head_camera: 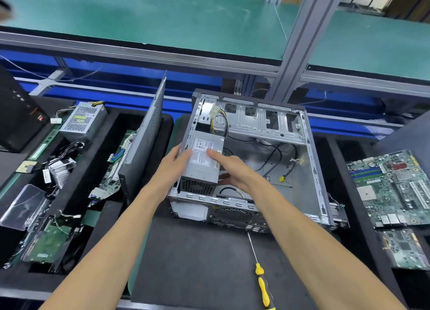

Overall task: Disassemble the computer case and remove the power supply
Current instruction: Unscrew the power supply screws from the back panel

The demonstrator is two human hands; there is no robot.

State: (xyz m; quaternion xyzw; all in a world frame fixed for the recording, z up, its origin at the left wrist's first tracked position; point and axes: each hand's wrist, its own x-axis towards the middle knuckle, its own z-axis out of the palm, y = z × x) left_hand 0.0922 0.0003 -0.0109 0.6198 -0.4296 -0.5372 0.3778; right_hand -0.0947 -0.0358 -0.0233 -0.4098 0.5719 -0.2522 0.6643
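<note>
Forearms: two bare forearms reach in from the near edge of the worktop, converging on the case.
Worktop [197, 258]: dark matte mat with a soft, slightly fuzzy look, green surface showing at its left margin.
Computer case [300, 170]: open bare-metal box lying on its side mid-worktop, stamped silver panels with slots and vent holes, rear fan grille facing the near edge, loose black cables on its floor.
Side panel [144, 142]: flat perforated grey sheet standing on edge just left of the case.
Power supply [204, 163]: grey sheet-metal box with a printed label on top and a honeycomb vent on its near face, sitting in the near-left corner of the case, tilted; yellow and black wires run from its far end.
Left hand [173, 164]: grips the power supply's left side, thumb on the label.
Right hand [232, 170]: holds the right side, index finger laid straight across the top, other fingers curled under the edge.
Second power supply [83, 121]: similar mesh-topped grey box toward the far-left corner.
Motherboards [393, 186]: green boards with blue slots along the right edge.
Screwdriver [261, 279]: yellow-and-black handle, slim steel shaft, lying near the near edge, tip towards the case.
</note>
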